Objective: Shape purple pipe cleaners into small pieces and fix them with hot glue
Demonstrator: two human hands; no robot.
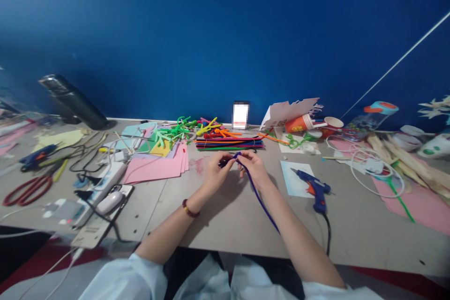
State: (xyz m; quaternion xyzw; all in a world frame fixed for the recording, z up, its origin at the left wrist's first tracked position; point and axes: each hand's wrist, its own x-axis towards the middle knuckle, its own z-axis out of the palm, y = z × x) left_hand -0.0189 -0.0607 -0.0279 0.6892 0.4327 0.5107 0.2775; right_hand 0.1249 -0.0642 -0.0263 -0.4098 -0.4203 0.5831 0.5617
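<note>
Both my hands meet over the middle of the table, pinching a purple pipe cleaner (258, 191). My left hand (217, 171) grips it near one end, thumb and fingertips pressed together. Close beside it, my right hand (256, 167) pinches the same stretch. From there the long tail runs down under my right wrist and along the forearm. Small bends of the stem between the fingertips are partly hidden. Just beyond my hands lies a bundle of coloured pipe cleaners (228, 143), and behind it sit loose green, yellow and orange bent ones (179, 129).
A blue glue gun (314, 187) rests on a light blue card to the right, its cord trailing forward. Pink paper (151, 168), a power strip (101, 192), a phone (94, 232) and red-handled scissors (30, 190) lie left. Paper cups (300, 123) stand at the back right.
</note>
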